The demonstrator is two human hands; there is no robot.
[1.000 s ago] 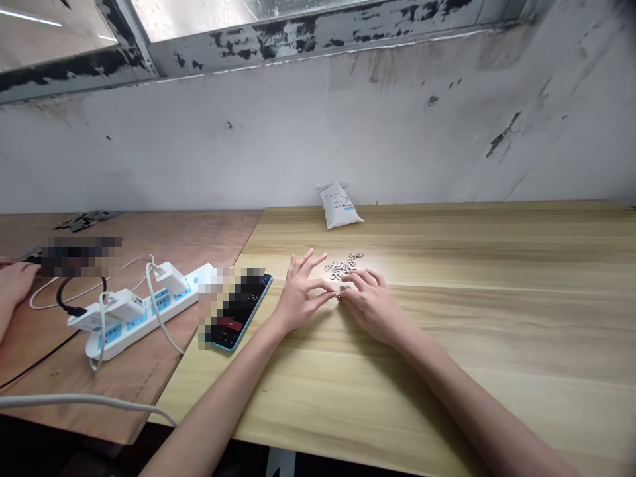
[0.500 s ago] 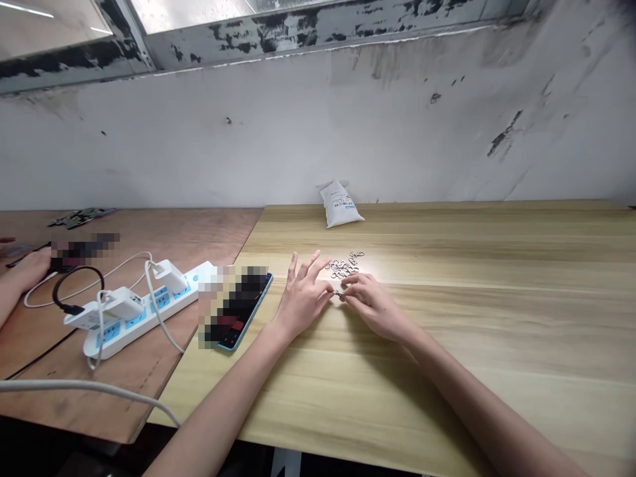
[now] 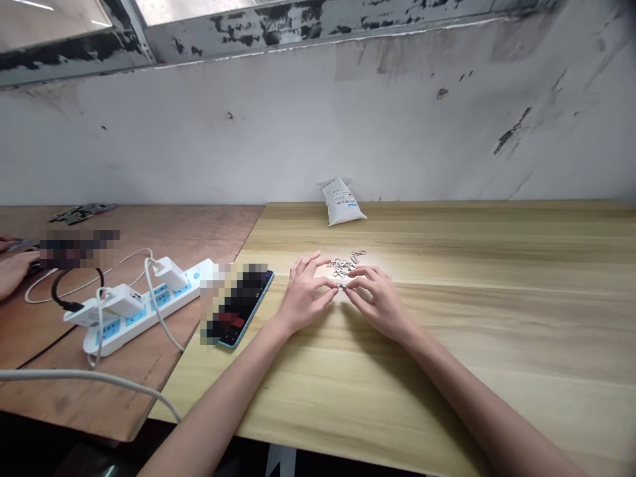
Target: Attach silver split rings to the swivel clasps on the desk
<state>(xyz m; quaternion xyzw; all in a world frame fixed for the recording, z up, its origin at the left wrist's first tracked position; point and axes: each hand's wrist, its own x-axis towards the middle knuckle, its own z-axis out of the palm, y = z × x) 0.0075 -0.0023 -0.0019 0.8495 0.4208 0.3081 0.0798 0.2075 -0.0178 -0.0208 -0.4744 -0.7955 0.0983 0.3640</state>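
Reddish-brown board (image 3: 213, 228) fills the far left of my view, well apart from the left hand, with part of a co-worker's hand (image 3: 14, 271) near its edge. Nearer, still left of the left hand, I see a white power strip (image 3: 166, 289) with white plugs (image 3: 171, 275) in it. Just beside the left wrist lies a phone (image 3: 247, 310), partly masked by pixelation. The left hand (image 3: 304, 298) pinches a small metal piece (image 3: 340, 286) between thumb and index finger, other fingers spread; the piece is too small for me to tell its shape. Just beyond the fingertips I see a loose pile of metal clasps (image 3: 342, 267), and farther beyond, a white packet (image 3: 344, 204) near the wall. The right hand (image 3: 376, 301) pinches the same piece from its right side, fingers curved. Right of that hand, pale wood tabletop (image 3: 521, 318) stretches away.
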